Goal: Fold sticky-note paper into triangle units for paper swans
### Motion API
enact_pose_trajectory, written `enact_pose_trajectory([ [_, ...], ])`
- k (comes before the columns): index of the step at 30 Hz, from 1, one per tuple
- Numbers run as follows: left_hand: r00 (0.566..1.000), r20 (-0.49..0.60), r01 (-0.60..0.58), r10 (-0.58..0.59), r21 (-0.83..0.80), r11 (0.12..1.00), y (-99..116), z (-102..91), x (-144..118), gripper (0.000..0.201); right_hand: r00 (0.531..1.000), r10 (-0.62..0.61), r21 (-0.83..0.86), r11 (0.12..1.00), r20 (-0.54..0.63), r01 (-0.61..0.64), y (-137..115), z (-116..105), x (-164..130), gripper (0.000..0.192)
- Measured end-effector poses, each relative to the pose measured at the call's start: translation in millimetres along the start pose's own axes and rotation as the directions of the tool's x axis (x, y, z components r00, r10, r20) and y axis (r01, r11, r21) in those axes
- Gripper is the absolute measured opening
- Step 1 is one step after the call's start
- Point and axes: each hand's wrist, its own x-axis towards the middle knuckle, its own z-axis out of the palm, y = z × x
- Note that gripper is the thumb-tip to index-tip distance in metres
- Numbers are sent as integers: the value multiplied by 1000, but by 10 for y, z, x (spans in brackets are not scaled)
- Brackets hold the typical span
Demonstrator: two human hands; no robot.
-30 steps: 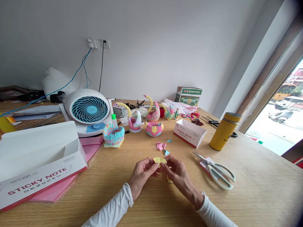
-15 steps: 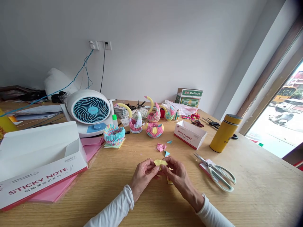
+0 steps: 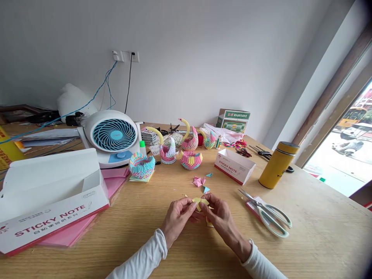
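Note:
A small piece of folded yellow paper [image 3: 200, 202] is pinched between both hands above the wooden table. My left hand [image 3: 179, 217] grips its left side with thumb and fingers; my right hand [image 3: 220, 214] grips the right side. Below the right hand lies more yellow paper [image 3: 209, 223], mostly covered by the fingers. Just beyond the hands are folded pink paper pieces [image 3: 198, 181] and a blue folded piece [image 3: 206, 190]. To the right, scissors [image 3: 269, 215] rest on a small pad.
Folded-paper swans [image 3: 190, 142] and a blue paper bowl [image 3: 142, 166] stand farther back. A white fan [image 3: 113, 135] and a large open sticky note box [image 3: 58, 213] take up the left. A smaller box [image 3: 234, 167] and yellow flask [image 3: 277, 166] stand right.
The yellow paper's creases and flaps sit slightly differently between the fingers, with its upper edge tilted. Both hands keep their pinch. The whole view has shifted a little.

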Motion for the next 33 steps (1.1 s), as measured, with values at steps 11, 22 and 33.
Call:
enact_pose_trajectory([
  [11, 998, 63, -14, 12, 29, 999, 36, 22, -25, 32, 999, -32, 113, 993, 5, 31, 35, 16, -11, 32],
  [22, 996, 86, -1, 2, -7, 1000, 41, 44, -48, 33, 996, -62, 91, 994, 69, 56, -6, -30, -20, 24],
  [33, 992, 122, 58, -36, -178, 982, 18, -12, -47, 30, 991, -114, -25, 993, 68, 116, -24, -69, -29, 17],
])
